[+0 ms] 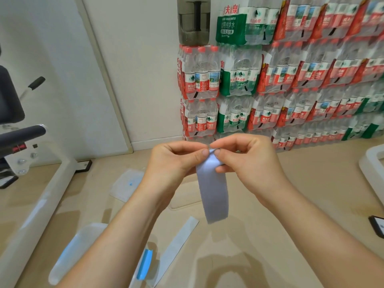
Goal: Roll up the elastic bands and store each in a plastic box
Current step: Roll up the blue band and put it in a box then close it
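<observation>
Both grips are clamped on the top end of the grey band [214,194], your left hand [174,157] and right hand [248,157] pinching it mid-scene while the rest hangs free above the floor [266,235]. Start the roll slack or crooked and it will likely spring open or outgrow the clear box [87,235] at near left. Bottle packs [201,80] at far right read 农夫山泉; a green pack [230,28], 饮用纯净水.

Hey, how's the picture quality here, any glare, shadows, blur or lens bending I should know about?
Head view: the wide-angle lens bows the white wall trim and tilts the water bottle packs. Head view: their shrink wrap shows glare, and soft arm shadows fall on the floor. Head view: the left hand, right hand and grey elastic band look fairly sharp; the lower corners are softer.
</observation>
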### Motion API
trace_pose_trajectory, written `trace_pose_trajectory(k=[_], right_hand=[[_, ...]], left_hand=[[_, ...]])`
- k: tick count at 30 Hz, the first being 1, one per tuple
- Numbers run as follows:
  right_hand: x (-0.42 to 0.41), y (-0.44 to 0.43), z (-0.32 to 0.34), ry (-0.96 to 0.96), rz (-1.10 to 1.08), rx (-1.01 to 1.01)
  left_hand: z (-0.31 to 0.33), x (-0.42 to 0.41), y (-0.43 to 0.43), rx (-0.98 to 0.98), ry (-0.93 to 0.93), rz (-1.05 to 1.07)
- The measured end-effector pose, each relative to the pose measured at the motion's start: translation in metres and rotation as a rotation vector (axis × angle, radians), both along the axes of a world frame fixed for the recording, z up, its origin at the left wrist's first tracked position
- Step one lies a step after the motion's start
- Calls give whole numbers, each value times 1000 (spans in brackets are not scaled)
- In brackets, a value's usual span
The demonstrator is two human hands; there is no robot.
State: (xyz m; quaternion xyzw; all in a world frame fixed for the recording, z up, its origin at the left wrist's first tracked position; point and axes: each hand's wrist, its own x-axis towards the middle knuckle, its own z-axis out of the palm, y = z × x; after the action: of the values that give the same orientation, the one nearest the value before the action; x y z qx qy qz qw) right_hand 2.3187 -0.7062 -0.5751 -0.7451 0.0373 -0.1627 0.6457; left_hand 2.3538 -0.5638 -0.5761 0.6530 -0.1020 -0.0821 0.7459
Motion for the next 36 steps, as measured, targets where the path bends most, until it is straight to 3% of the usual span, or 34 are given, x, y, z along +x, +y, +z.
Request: trace_pose_trajectory(k=[12,25,27,31,32,36], right_hand=[[-1,-3,0,68,23,49],[0,-1,-3,39,23,-153],[-1,-2,-2,36,46,-224],[-6,-2,-1,4,89,-671],[-6,-1,-1,1,90,-705],[-4,-1,-1,51,106,-420]], left_hand=[[-3,0,-2,221,-140,154],[-1,3,6,481,-281,4],[1,4,9,480,-271,-46],[3,5,14,523,-294,-56],[2,5,14,544,-313,-38],[2,4,11,564,-360,12]])
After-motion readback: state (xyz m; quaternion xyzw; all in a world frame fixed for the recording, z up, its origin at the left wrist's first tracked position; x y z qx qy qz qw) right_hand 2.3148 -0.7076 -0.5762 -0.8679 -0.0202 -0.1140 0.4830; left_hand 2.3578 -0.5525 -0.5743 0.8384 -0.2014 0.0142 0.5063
